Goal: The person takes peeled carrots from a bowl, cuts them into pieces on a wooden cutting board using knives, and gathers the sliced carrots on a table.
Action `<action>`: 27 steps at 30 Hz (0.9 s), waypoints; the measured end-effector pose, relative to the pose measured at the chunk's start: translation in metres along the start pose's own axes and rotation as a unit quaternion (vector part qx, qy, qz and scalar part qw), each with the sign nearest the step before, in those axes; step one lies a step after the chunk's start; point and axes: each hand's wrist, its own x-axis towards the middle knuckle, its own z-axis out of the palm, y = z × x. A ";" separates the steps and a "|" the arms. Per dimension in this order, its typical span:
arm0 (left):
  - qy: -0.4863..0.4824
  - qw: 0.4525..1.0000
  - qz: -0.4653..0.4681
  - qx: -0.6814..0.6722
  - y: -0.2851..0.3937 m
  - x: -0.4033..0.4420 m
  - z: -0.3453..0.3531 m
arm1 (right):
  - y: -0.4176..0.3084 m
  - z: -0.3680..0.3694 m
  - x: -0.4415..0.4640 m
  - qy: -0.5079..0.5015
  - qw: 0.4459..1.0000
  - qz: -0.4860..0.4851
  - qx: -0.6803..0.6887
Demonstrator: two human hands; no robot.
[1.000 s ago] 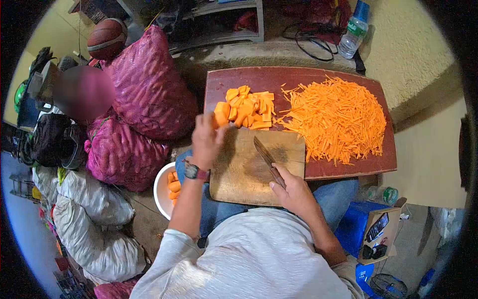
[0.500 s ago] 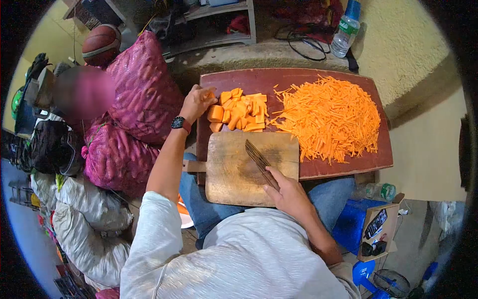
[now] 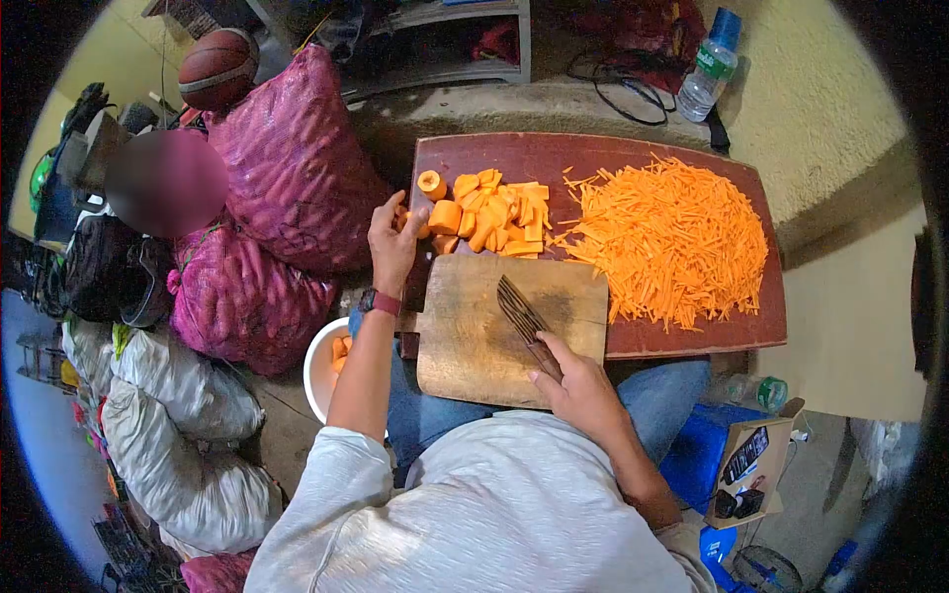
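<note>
My right hand [image 3: 578,387] grips the handle of a knife [image 3: 524,314], its dark, streaked blade lying over the wooden cutting board [image 3: 455,346]. The board rests across my lap against the table edge. At the table's left edge, my left hand [image 3: 393,247] has its thumb and fingers closed about a carrot piece [image 3: 422,230], partly hidden by the fingers. Beside it are a thick carrot chunk [image 3: 446,216], another chunk standing on end [image 3: 432,185] and a pile of cut carrot slices [image 3: 499,212]. A large heap of carrot strips [image 3: 677,242] covers the right side.
The red table [image 3: 554,148] stands before me. A white bucket [image 3: 314,381] with carrot pieces is by my left leg. Pink mesh sacks [image 3: 292,163], a basketball [image 3: 219,69] and white sacks [image 3: 183,465] crowd the left. A water bottle [image 3: 708,74] stands on the ledge.
My left hand has moved nearer me along the table's left edge. A carrot chunk now stands where it was. The white bucket has come into fuller view; my right hand still holds the knife.
</note>
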 end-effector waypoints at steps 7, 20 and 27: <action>-0.082 0.994 0.005 0.072 0.008 -0.045 -0.032 | -0.010 -0.009 -0.001 -0.028 0.999 0.037 0.000; -0.026 0.991 -0.017 -0.128 -0.028 0.005 0.011 | -0.002 0.003 -0.001 0.008 1.000 -0.007 -0.007; -0.084 0.990 -0.051 -0.106 -0.013 0.001 0.003 | -0.004 0.003 -0.002 0.001 1.000 -0.005 -0.001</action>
